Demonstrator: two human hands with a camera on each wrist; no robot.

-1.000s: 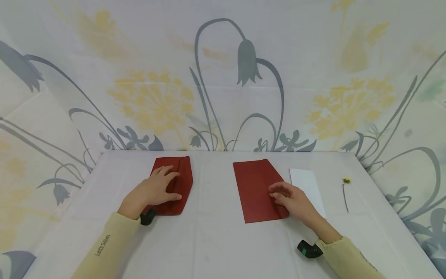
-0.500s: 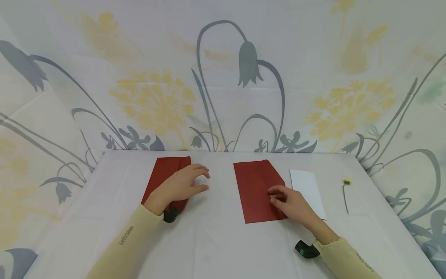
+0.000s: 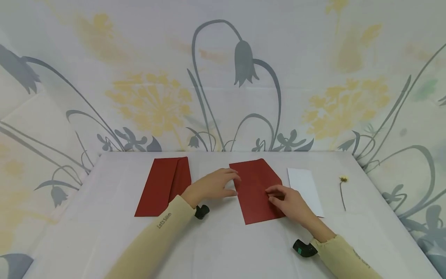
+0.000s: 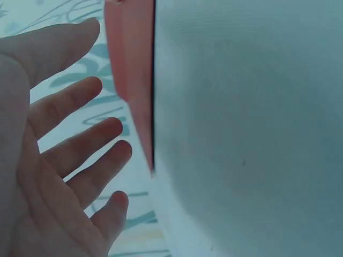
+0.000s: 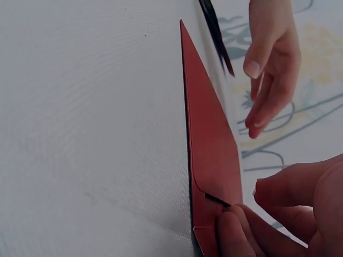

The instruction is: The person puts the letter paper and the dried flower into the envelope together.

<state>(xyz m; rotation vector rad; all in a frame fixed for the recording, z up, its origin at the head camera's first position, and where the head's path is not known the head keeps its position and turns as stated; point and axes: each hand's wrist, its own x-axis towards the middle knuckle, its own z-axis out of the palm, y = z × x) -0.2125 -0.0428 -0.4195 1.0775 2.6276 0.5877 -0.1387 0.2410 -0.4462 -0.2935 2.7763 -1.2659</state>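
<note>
A red envelope [image 3: 256, 193] lies flat right of the table's middle, its pointed flap toward the right. On its right part, my right hand [image 3: 290, 203] pinches a paper edge between thumb and finger. The right wrist view shows a slight dark gap under the edge of the envelope [image 5: 211, 144] beside those fingertips. My left hand [image 3: 215, 185] hovers at the envelope's left edge. In the left wrist view, the fingers [image 4: 86, 144] are spread and loosely bent, holding nothing. A second red envelope [image 3: 158, 186] lies at the left, its lower right corner covered by the left forearm.
A white card [image 3: 304, 188] lies just right of the right hand. Farther right is a small yellow flower [image 3: 343, 179] on a thin stem. Black wrist cameras hang under both sleeves. A flower-patterned cloth [image 3: 223, 77] rises along the table's back edge.
My left hand has left the left envelope and moved right to the other envelope's edge. My right hand has stayed at the right envelope, nearly still.
</note>
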